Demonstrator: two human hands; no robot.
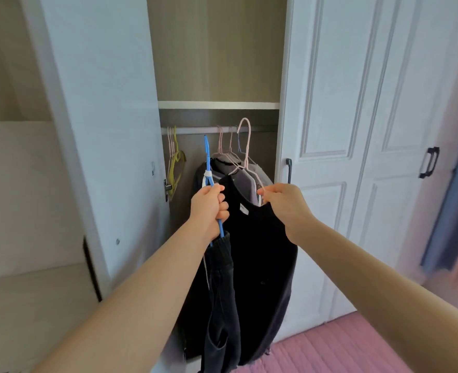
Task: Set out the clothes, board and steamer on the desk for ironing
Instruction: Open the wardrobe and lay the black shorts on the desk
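Our left hand [209, 208] is fisted around a thin blue plastic hanger [209, 168], from which dark grey trousers [219, 300] hang below our wrist. Our right hand [281, 203] pinches the neckline of a black top [260, 265] on a pale pink wire hanger [245, 146], just in front of the white wardrobe's [330, 103] open compartment, below its rail [195, 129].

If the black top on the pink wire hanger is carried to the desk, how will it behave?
The black top hangs in loose folds, so it is probably floppy and will likely sway. The pink wire hanger looks thin, so it may bend or tilt. The right hand pinching the collar should steady it.
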